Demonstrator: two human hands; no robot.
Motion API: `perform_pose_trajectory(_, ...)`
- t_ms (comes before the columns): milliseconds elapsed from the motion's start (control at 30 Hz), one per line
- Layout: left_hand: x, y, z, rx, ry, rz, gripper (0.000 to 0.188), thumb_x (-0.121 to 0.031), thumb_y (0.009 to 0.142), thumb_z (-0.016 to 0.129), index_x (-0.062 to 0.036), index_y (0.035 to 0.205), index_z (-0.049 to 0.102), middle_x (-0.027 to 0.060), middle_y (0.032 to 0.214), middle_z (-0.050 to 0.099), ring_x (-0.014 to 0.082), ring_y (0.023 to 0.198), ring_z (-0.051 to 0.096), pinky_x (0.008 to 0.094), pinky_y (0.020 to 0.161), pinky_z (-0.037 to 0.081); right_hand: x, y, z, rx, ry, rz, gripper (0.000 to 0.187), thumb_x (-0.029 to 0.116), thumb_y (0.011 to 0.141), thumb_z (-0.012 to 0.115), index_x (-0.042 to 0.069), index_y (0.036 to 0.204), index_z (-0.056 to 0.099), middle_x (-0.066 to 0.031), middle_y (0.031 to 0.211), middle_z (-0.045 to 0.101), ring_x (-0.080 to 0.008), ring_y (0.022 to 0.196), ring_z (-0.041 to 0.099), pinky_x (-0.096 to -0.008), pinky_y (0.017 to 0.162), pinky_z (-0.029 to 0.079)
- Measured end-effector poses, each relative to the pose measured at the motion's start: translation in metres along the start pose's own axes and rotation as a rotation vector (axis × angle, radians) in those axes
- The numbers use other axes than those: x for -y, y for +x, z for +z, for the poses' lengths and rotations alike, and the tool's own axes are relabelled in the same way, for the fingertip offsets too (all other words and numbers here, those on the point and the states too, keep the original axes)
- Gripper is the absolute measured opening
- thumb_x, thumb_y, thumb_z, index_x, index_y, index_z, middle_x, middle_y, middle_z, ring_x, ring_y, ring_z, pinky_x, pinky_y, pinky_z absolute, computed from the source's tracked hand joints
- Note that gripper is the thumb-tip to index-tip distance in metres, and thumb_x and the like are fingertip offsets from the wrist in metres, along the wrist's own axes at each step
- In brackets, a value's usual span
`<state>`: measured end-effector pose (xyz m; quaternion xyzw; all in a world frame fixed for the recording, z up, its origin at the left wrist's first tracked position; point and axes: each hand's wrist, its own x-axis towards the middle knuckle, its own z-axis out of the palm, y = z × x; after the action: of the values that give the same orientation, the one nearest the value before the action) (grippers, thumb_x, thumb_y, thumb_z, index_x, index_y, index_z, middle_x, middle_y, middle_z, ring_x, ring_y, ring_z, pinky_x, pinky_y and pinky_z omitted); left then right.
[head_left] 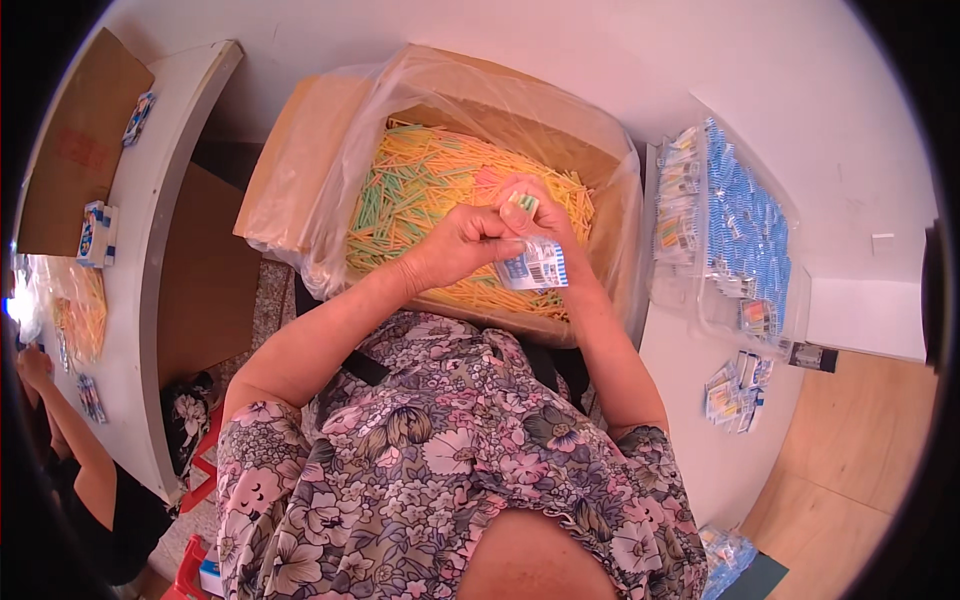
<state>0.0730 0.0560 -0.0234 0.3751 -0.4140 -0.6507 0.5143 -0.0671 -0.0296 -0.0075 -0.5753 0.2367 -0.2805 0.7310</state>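
Note:
Both my hands meet over a lined cardboard box (610,215) heaped with thin sticks (400,190) in yellow, orange, green and pink. My left hand (458,248) is closed, thumb and fingers pinching the edge of a small clear-and-blue plastic packet (535,266). My right hand (553,222) is curled round a small bundle of coloured sticks (523,203), whose ends show between its fingers. The packet hangs just below this bundle, against the right hand. Whether the right fingers also grip the packet, I cannot tell.
On the right, a clear plastic bin (800,290) holds many blue-and-clear packets, with more filled packets (738,392) beside it. At the left, a white table (165,170) carries small boxes (97,234) and a bag of sticks. Another person's arm (75,440) reaches there.

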Motion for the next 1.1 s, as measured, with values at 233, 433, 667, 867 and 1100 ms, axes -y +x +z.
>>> perform_pose_trajectory(233, 0.002, 0.007, 0.01, 0.026, 0.605, 0.186, 0.008, -0.003, 0.082, 0.065, 0.0015, 0.089, 0.066, 0.007, 0.084, 0.063, 0.0117, 0.081, 0.06, 0.0264, 0.071, 0.048, 0.009, -0.005, -0.005, -0.204, -0.782, -0.207, 0.026, 0.024, 0.081, 0.067, 0.001, 0.075, 0.058, -0.0097, 0.059, 0.055, -0.0156, 0.055, 0.055, -0.0285, 0.054, 0.043)
perform_pose_trajectory(433, 0.009, 0.008, -0.005, -0.113, 0.311, 0.216, 0.008, 0.004, 0.08, 0.064, 0.0018, 0.087, 0.067, 0.005, 0.094, 0.062, 0.0113, 0.086, 0.058, 0.0246, 0.074, 0.048, 0.007, -0.025, -0.052, -0.269, -1.031, -0.061, 0.025, 0.026, 0.08, 0.063, 0.001, 0.074, 0.058, -0.0153, 0.063, 0.058, -0.0294, 0.055, 0.056, -0.0365, 0.054, 0.044)
perform_pose_trajectory(667, 0.011, 0.016, -0.016, -0.184, 0.074, 0.07, 0.014, 0.005, 0.079, 0.067, -0.0022, 0.09, 0.071, 0.0042, 0.1, 0.063, 0.0115, 0.09, 0.058, 0.0238, 0.078, 0.048, -0.008, -0.061, -0.036, 0.185, -1.484, 0.149, 0.022, 0.023, 0.079, 0.063, 0.001, 0.076, 0.059, -0.0125, 0.062, 0.058, -0.0252, 0.055, 0.056, -0.0353, 0.053, 0.044)
perform_pose_trajectory(867, 0.01, 0.018, -0.017, -0.134, 0.209, 0.06, 0.014, 0.003, 0.079, 0.067, -0.0028, 0.091, 0.071, 0.0041, 0.104, 0.062, 0.0124, 0.097, 0.057, 0.0253, 0.083, 0.046, 0.076, -0.035, -0.03, -0.322, -0.292, 0.198, 0.018, 0.018, 0.085, 0.065, 0.005, 0.073, 0.06, 0.0038, 0.064, 0.053, -0.0036, 0.06, 0.05, -0.0234, 0.053, 0.041)
perform_pose_trajectory(1100, 0.008, 0.019, -0.01, -0.042, 0.188, 0.063, 0.016, 0.002, 0.079, 0.067, -0.0043, 0.092, 0.071, 0.0041, 0.108, 0.061, 0.0132, 0.1, 0.057, 0.0266, 0.086, 0.047, 0.058, -0.013, -0.034, -0.285, -0.509, 0.109, 0.023, 0.019, 0.086, 0.063, 0.006, 0.068, 0.056, 0.0075, 0.063, 0.045, -0.0001, 0.059, 0.04, -0.0208, 0.049, 0.029)
